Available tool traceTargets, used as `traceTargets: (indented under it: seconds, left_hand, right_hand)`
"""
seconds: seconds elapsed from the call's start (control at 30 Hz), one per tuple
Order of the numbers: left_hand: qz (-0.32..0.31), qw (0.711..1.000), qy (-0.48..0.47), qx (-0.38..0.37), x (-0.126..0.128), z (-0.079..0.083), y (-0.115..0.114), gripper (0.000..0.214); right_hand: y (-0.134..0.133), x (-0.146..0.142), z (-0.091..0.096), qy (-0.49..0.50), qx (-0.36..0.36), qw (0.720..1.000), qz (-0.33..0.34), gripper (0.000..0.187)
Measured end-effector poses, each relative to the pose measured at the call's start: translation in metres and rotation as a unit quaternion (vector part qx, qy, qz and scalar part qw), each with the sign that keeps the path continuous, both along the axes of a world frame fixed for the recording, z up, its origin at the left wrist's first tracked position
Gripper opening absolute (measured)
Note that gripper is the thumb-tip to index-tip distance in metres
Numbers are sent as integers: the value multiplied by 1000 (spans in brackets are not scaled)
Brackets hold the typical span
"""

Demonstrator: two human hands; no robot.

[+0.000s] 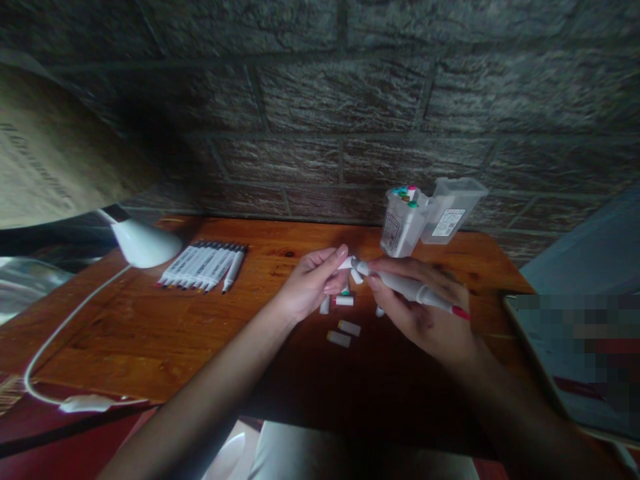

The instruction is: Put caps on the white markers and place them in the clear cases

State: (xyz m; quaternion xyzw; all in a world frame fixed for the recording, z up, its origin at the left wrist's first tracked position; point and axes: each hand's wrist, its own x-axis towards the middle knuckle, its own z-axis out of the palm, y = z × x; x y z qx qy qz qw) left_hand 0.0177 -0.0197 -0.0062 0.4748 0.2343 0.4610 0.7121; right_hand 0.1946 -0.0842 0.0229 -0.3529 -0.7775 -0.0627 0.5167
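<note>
My right hand [425,310] grips a white marker [415,291] with a red end cap, held above the wooden table [150,333]. Its bare tip points left toward my left hand [315,280], which pinches a small white cap [347,263] right at that tip. Several loose white caps [344,333] lie on the table below my hands. A row of several markers [205,265] lies side by side at the back left.
A clear plastic marker case [403,223] with a few markers in it stands at the back, its lid [450,210] beside it. A white lamp base [145,243] and its cord [60,327] are at the left. A brick wall runs behind the table. A tablet [575,360] lies at the right.
</note>
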Motion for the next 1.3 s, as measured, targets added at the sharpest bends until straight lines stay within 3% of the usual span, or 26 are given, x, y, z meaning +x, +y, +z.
traceTargets:
  seconds: [0.2,0.3,0.57,0.9,1.13,1.3]
  left_hand:
    - [-7,999,-32,-12,-3,5,-4,42]
    - [-7,998,-57,-35,-4,7,-4,38]
    - [-23,992,-99,-74,-5,10,-2,35]
    - [-10,994,-94,-55,-4,9,-2,30]
    - [14,999,-36,-25,-1,3,0,26]
    - [21,999,-32,0,-1,2,0,26]
  right_hand:
    - [11,21,0,77,63,987,-128,10]
    - [15,28,1,133,57,978,-153,8]
    - [7,14,0,131,43,984,-109,9]
    - [4,8,-4,167,9,982,-86,9]
    - [3,2,-11,95,-32,995,-8,15]
    - [3,1,-10,63,-58,996,-3,14]
